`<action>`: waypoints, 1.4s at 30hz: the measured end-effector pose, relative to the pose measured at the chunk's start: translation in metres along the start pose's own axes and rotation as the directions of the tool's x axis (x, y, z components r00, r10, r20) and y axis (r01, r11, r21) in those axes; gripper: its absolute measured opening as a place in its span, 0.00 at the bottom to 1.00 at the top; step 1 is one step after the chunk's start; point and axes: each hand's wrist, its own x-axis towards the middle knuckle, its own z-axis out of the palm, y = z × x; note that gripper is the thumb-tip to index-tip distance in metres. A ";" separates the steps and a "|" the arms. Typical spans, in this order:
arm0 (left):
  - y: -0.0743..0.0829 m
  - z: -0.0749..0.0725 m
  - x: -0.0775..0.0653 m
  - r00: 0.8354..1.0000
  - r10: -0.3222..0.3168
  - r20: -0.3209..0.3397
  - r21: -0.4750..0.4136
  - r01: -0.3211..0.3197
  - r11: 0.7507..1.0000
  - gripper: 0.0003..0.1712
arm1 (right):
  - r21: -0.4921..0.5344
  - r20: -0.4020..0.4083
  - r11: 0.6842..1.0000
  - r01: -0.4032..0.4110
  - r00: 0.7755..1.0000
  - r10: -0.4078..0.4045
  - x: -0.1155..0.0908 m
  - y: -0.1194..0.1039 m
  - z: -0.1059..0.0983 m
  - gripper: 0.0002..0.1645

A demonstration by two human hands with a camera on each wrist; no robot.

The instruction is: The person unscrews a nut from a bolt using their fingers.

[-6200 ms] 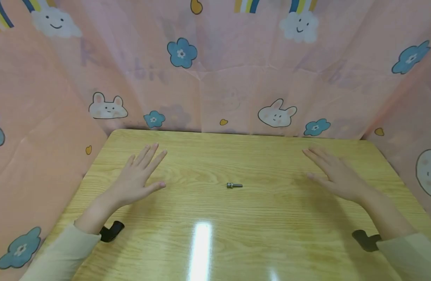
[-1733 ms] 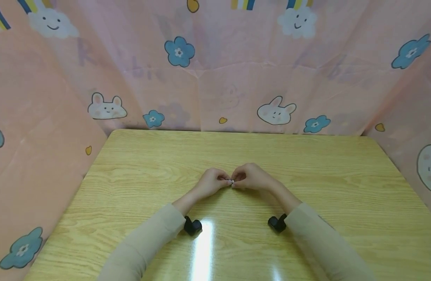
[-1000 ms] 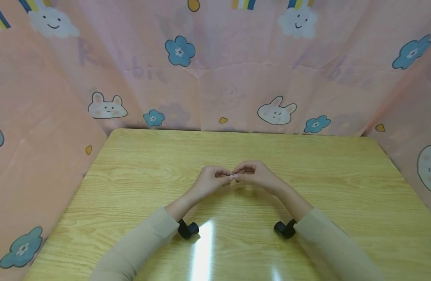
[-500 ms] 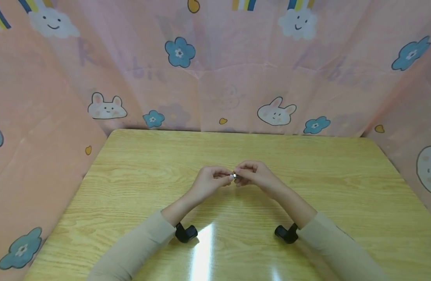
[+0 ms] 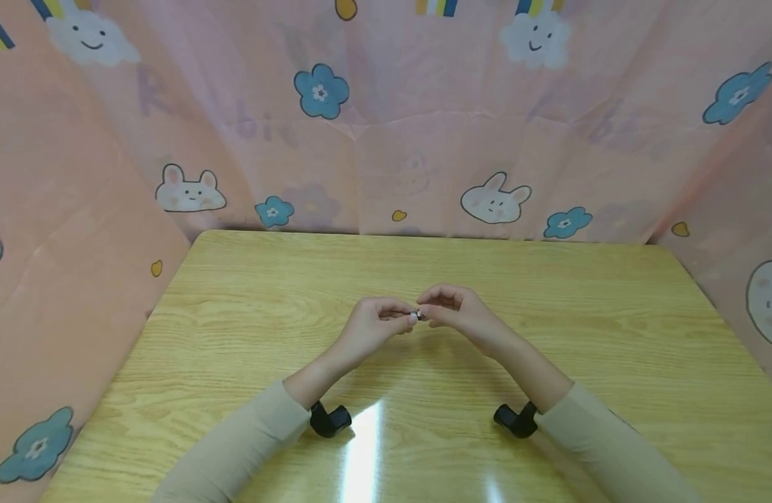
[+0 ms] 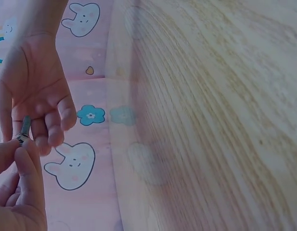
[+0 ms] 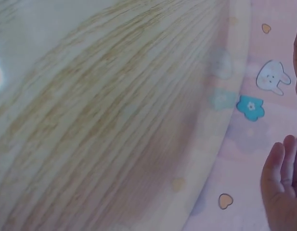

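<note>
A small metal bolt [image 6: 26, 126] with a nut [image 6: 21, 138] is held up off the tabletop between both hands. My left hand [image 5: 372, 327] pinches its head end between thumb and fingers; the head is hidden by the fingertips. The threaded shank points toward the palm of my right hand [image 5: 466, 314]. The right thumb and fingers are curled around the nut, though their exact contact is partly hidden. In the right wrist view, only part of the right hand [image 7: 282, 185] appears at the edge, and the bolt is out of sight.
A wood-grain table [image 5: 285, 279] lies under both hands. Behind it hangs a pink printed curtain [image 5: 386, 154], which also covers both sides. Black wrist cameras [image 5: 329, 420] stick out below each sleeve. A bright light reflection [image 5: 362, 447] shows on the tabletop.
The hands, first apart over the table, have come together and lifted the bolt off the tabletop. In the last second, the right thumb and fingers shift at the nut while the left hand stays nearly still.
</note>
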 end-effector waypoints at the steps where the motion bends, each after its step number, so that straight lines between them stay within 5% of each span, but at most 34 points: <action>1: -0.004 -0.001 0.001 1.000 -0.001 -0.003 -0.011 0.001 1.000 0.12 | -0.005 -0.005 1.000 -0.011 1.000 0.011 0.000 -0.001 0.001 0.17; 13: 0.007 -0.004 -0.005 0.998 -0.068 -0.011 -0.138 0.066 0.988 0.12 | 0.002 -0.041 1.000 0.010 0.999 -0.010 -0.001 -0.009 0.011 0.13; 20: -0.006 -0.005 -0.001 0.995 -0.097 -0.028 -0.140 0.092 0.986 0.12 | 0.015 -0.067 1.000 -0.012 0.998 0.013 -0.001 -0.009 0.012 0.17; 26: -0.020 -0.004 0.003 0.992 -0.112 -0.052 -0.190 0.100 0.977 0.12 | 0.070 -0.043 0.998 0.004 0.999 -0.001 0.000 -0.010 0.018 0.09; 34: -0.018 -0.004 0.003 0.987 -0.126 -0.099 -0.222 0.101 0.970 0.10 | 0.090 -0.079 0.996 0.025 0.997 -0.017 0.000 -0.013 0.017 0.07; 42: -0.015 -0.005 0.005 0.987 -0.126 -0.103 -0.227 0.100 0.969 0.10 | 0.121 -0.025 0.992 -0.027 0.999 0.030 0.000 -0.015 0.016 0.05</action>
